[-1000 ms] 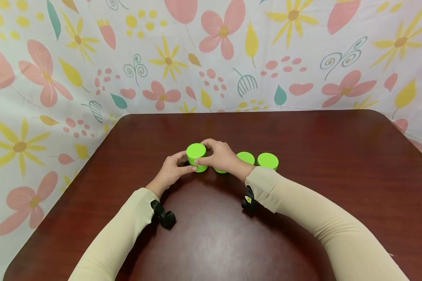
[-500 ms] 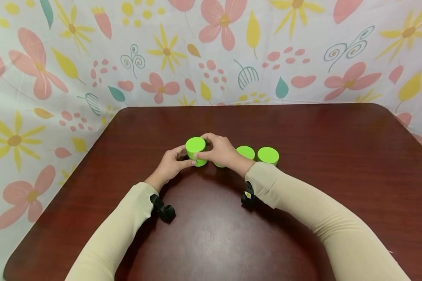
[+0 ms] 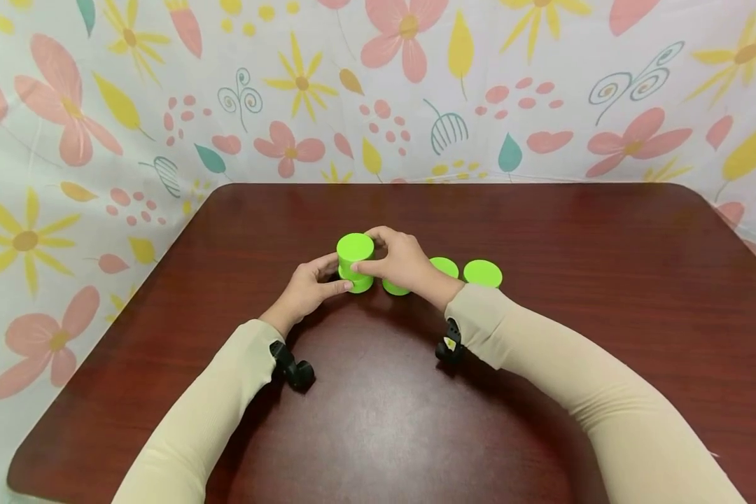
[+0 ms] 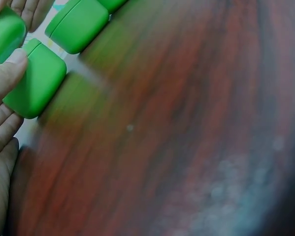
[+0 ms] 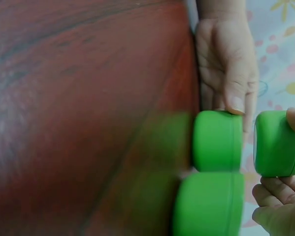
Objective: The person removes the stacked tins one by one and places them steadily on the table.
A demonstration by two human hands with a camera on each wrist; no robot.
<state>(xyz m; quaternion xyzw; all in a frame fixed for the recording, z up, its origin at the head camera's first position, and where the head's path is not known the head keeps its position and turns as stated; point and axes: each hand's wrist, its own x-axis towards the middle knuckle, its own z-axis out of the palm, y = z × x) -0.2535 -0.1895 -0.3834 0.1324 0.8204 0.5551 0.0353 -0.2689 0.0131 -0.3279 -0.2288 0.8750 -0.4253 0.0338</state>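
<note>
We judged small green plastic cup [image 3: 355, 250] light, rigid, smooth; right hand [image 3: 398, 261] pinched its sidewall; left hand [image 3: 306, 292] fingertips steadied lower cup [image 3: 359, 283], 6 o'clock beneath.

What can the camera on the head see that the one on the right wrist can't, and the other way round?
Only the head view shows the whole table, the flowered cloth, both sleeves and the two cups farthest right. Only the right wrist view shows the open gap between the lifted cup and the cup below. Both show the left hand steadying the lower cup while the right hand holds the upper one.
</note>
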